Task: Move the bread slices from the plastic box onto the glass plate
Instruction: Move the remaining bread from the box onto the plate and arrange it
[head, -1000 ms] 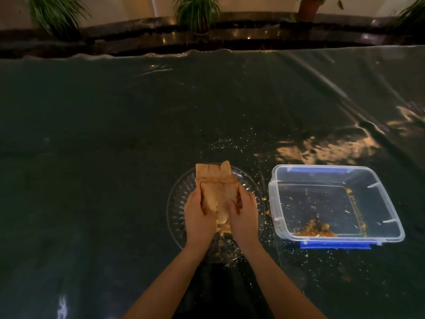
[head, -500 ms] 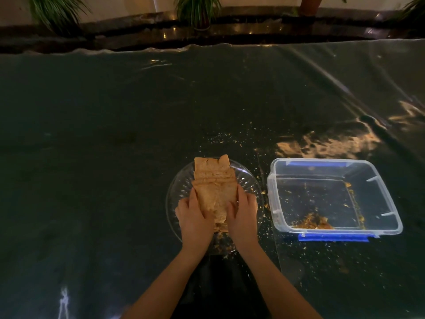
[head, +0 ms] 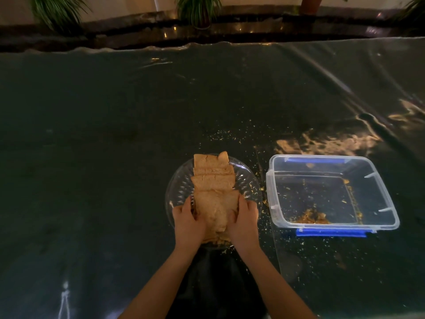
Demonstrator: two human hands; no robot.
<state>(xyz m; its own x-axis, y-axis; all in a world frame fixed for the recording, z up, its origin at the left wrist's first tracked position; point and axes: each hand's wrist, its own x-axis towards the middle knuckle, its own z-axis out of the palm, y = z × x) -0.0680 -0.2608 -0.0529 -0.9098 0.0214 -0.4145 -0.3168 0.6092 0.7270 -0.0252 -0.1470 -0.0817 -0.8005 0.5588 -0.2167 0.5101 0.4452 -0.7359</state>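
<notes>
Several brown bread slices [head: 213, 180] lie in an overlapping row on the round glass plate [head: 246, 183], from its far rim to its near rim. My left hand [head: 187, 221] and my right hand [head: 243, 217] press against the two sides of the nearest slices, fingers curled around them. The clear plastic box [head: 276, 196] with blue clips stands just right of the plate. It holds only crumbs and small bread scraps at its near wall.
A dark, shiny plastic sheet [head: 115, 134] covers the table. Crumbs are scattered around the plate and box. Potted plants [head: 197, 10] stand on a ledge beyond the far table edge.
The stack of slices has spread out along the plate toward me. Both hands have slid nearer with the closest slices and still grip them from the sides.
</notes>
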